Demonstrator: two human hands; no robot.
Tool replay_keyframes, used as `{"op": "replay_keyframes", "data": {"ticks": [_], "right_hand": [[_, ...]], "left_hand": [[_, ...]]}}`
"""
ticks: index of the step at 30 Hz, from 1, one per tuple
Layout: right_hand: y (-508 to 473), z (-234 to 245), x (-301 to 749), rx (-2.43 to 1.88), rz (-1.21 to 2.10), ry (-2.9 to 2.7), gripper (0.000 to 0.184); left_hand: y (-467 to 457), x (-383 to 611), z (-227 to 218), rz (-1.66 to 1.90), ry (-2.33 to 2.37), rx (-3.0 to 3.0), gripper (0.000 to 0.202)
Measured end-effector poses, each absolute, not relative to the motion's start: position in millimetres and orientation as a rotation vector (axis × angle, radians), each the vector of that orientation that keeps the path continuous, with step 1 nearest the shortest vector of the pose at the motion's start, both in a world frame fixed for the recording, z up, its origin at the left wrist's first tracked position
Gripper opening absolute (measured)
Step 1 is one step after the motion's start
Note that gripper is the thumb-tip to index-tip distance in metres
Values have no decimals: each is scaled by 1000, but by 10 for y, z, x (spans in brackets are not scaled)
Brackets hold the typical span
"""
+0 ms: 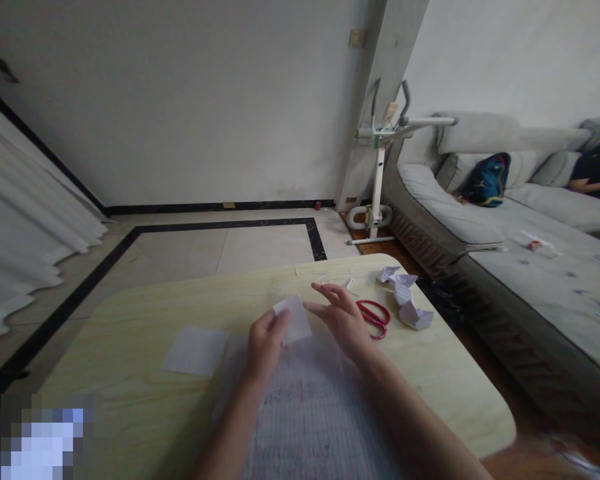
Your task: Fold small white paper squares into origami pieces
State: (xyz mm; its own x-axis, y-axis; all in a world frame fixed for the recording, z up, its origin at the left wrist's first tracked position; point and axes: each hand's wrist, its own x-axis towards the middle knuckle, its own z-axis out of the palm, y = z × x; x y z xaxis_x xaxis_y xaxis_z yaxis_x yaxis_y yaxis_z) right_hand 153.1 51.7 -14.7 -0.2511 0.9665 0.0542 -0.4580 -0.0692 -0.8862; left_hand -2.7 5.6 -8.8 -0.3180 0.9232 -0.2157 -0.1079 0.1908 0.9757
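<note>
I see a loose white sheet on the left of the surface. Next, the left hand pinches a small paper between thumb and fingers, over the far end of a lined page with writing. The right hand has its fingers spread by the paper's right edge; I cannot tell whether they touch it. Just beside that hand lie red-handled scissors, then folded paper pieces

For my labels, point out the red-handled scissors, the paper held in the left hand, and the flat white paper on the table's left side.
Red-handled scissors (pixel 384 325): head view, on the handles.
Held paper (pixel 298 321): head view, near its middle.
Flat white paper (pixel 195 350): head view, near its middle.
</note>
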Motion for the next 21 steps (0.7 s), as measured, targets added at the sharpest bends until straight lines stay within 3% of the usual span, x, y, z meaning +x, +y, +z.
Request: {"op": "replay_keyframes", "data": {"ticks": [6,12,16,21], "right_hand": [[498,15,1583,-471,1859,-866,39],[450,192,1638,-254,2074,-759,85],[441,220,1684,-205,2151,-772,88],[437,239,1725,-229,2216,-734,94]], "left_hand": [[48,-33,54,1415,1385,639,30],[108,-87,25,1534,946,270,25],[135,-132,-51,1510,771,184,36],[132,-140,-60,1509,717,194,30]]}}
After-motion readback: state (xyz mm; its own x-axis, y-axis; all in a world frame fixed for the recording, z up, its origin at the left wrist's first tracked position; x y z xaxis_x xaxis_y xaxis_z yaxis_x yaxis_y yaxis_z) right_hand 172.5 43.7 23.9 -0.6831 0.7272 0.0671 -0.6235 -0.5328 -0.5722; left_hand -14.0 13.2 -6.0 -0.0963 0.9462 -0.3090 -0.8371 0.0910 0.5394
